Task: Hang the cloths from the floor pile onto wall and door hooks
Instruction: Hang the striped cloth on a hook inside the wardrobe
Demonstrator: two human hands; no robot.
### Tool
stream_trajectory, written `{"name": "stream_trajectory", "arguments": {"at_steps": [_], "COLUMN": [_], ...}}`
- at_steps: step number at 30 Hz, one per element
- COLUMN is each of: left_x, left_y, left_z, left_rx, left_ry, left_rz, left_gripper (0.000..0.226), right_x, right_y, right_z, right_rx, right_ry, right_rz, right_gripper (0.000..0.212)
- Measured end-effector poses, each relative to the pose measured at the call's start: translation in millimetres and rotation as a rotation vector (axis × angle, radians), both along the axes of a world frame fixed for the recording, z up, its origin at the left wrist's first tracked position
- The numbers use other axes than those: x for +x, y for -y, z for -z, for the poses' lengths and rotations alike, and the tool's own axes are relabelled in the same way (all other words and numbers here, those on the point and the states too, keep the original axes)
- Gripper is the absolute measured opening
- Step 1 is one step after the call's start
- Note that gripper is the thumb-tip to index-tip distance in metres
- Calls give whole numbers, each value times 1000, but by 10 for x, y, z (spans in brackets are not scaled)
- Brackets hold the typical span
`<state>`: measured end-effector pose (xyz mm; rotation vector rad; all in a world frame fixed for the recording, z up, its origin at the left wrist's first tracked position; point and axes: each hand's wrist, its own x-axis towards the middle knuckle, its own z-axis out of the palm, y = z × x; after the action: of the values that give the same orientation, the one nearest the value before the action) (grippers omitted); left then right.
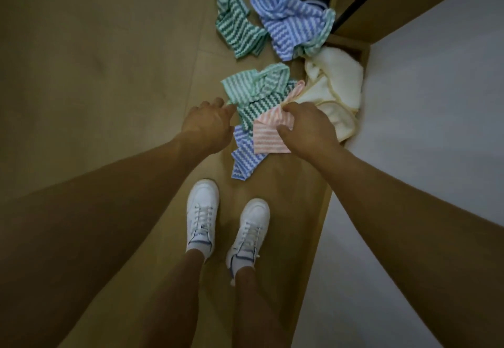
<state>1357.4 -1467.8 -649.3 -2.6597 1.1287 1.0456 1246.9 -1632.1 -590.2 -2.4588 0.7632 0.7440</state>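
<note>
The right hand (308, 129) is pinching the pink striped cloth (268, 139) between thumb and fingers at mid frame, while the left hand (208, 124) is reaching beside it with loosely curled fingers holding nothing, fingertips just touching the green striped cloth (255, 88).

The pink cloth is lying partly over that green one and touching a blue striped cloth (244, 157) below it, so a lift could be dragging 1 or 2 neighbours along. The grip is sitting on a bunched fold rather than a corner, so finding a part to hook may be proving awkward.

Further up the frame, 2 more striped cloths, a green one (236, 28) and a blue one (289, 20), are lying on the wooden floor (109, 61). A cream towel (335, 83) is slumping against the white wall (436, 102) at right. White sneakers (203, 211) are standing near the pile, so a trailing cloth could be catching underfoot. No hooks are showing.
</note>
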Motion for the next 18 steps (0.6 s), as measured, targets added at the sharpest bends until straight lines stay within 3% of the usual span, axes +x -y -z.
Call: {"name": "stream_trajectory", "arguments": {"at_steps": [9,18], "left_x": [219,577], "left_y": [495,1194], "left_z": [1269,1728], "left_rx": [2,7], "left_ry": [-70,-181], "left_rz": [33,24], "left_gripper": [61,74], "right_x": [126,161], "right_y": [224,342], "right_z": [1050,1444], "right_rx": [-20,-3], "right_ry": [-45,20], "right_rz": [-55,7], "right_gripper": [48,53]}}
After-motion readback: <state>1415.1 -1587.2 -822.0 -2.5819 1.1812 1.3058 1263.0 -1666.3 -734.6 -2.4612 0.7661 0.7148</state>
